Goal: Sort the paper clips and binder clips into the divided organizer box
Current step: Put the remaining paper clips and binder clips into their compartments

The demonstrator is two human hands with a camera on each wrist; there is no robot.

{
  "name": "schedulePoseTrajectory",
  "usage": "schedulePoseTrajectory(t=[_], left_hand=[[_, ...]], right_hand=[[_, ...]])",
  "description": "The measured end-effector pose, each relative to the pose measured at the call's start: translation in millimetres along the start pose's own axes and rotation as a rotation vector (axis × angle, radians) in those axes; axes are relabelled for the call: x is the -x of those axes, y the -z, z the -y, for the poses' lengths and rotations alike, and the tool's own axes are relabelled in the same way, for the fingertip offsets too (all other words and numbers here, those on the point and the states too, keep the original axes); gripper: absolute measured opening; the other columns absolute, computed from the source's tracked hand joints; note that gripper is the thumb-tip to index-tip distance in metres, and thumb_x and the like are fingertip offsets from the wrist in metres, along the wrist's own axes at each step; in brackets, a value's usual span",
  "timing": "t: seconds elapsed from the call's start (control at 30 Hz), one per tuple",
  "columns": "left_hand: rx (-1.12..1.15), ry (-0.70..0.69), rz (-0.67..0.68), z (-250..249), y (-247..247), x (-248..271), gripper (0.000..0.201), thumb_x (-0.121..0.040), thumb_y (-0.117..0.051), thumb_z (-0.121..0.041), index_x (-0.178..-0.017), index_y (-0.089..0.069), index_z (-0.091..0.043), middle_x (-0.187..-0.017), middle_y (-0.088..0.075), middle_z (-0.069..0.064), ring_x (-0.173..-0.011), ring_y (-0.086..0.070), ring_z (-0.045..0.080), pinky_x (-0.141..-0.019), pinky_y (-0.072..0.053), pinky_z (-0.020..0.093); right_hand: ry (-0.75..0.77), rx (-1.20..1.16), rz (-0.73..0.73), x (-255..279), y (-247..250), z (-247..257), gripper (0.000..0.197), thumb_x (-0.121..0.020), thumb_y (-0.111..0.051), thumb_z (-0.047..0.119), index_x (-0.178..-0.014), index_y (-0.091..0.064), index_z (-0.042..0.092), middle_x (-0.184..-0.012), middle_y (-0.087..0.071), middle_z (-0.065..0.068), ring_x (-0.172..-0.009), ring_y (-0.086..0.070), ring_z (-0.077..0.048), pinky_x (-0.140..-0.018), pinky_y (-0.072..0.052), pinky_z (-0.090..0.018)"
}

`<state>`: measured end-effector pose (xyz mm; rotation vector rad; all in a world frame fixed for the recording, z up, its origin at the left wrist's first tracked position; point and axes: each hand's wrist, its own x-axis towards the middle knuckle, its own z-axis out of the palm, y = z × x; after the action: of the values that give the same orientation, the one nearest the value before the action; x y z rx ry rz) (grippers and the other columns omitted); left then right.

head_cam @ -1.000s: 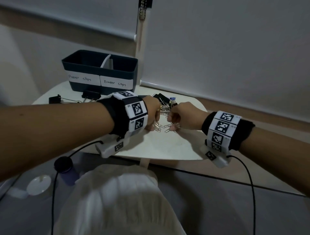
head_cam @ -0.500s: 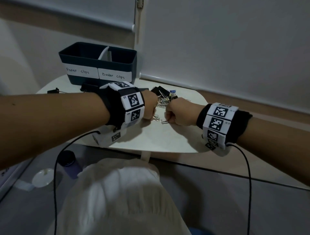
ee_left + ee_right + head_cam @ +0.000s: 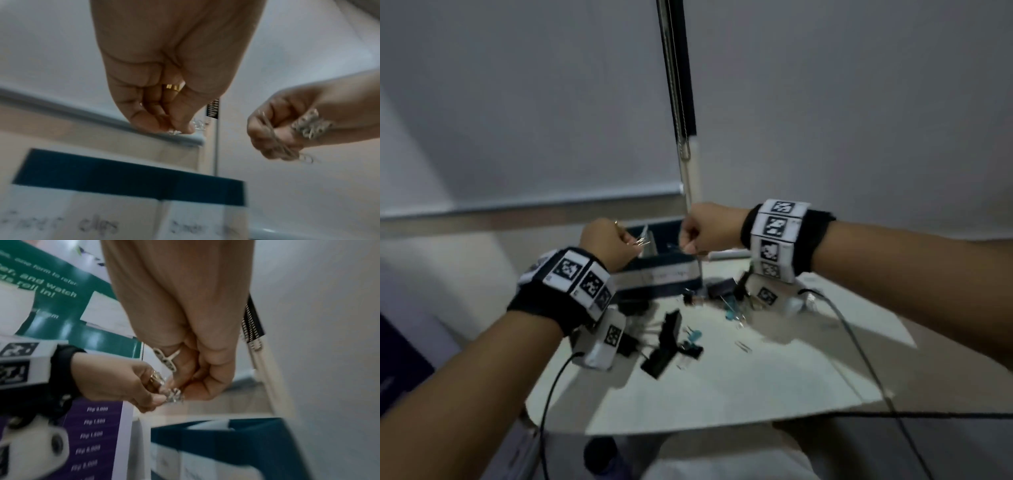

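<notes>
The dark blue organizer box [image 3: 664, 279] stands at the far edge of the white table [image 3: 739, 387], its front wall carrying two white labels [image 3: 86, 222], the left one reading something like "Paper clips", the right one too blurred to read. A pale divider [image 3: 645, 240] rises inside it. Both hands hang above the box's open top, close together but apart. The left hand [image 3: 607, 248] has its fingers curled, thumb and fingertips pinching a small bunch of silver paper clips [image 3: 642, 242] over the box near the divider; which compartment lies under them cannot be told. The right hand [image 3: 705, 228] is likewise curled, and the left wrist view shows thin wire clips [image 3: 273, 134] held against its fingers, with a few loops hanging below. On the table, in front of the box and toward the near edge, lie scattered black binder clips [image 3: 666, 342], a couple of blue ones [image 3: 695, 334] and loose paper clips [image 3: 743, 346]; motion blur hides their count. The near half of the table is bare, and the right side shows open white surface up to its edge. A black cable [image 3: 551, 404] runs from the left wrist unit over the near edge, another [image 3: 859, 349] from the right wrist across the table's right part. Behind the box hang grey blinds [image 3: 534, 102] with a beaded cord [image 3: 681, 102] between them.
</notes>
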<state>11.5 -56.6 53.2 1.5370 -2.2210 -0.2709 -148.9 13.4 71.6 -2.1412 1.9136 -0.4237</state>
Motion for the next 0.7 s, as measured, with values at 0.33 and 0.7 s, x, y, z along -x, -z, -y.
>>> schedulePoseTrajectory(t=[0.33,0.7], left_hand=[[-0.017,0.295,0.018,46,-6,-52,0.029,-0.077,-0.072,-0.022,-0.089,-0.069,0.005,-0.097,-0.07,0.02,-0.091,-0.066,0.031,-0.071,-0.049,0.031],[0.166,-0.108,-0.123,13,-5,31,0.032,-0.086,-0.062,-0.015,-0.118,-0.061,-0.01,-0.121,-0.063,0.01,-0.11,-0.059,0.025,-0.097,-0.044,0.03]], right_hand=[[-0.153,-0.004,-0.175,-133,-53,43,0.025,-0.085,-0.056,0.014,-0.103,-0.063,-0.002,-0.107,-0.064,-0.019,-0.105,-0.06,-0.034,-0.079,-0.046,-0.033],[-0.145,0.164,0.026,11,9,-3,0.035,-0.092,-0.055,0.02,-0.125,-0.058,0.008,-0.128,-0.06,-0.007,-0.114,-0.058,-0.022,-0.095,-0.041,-0.026]])
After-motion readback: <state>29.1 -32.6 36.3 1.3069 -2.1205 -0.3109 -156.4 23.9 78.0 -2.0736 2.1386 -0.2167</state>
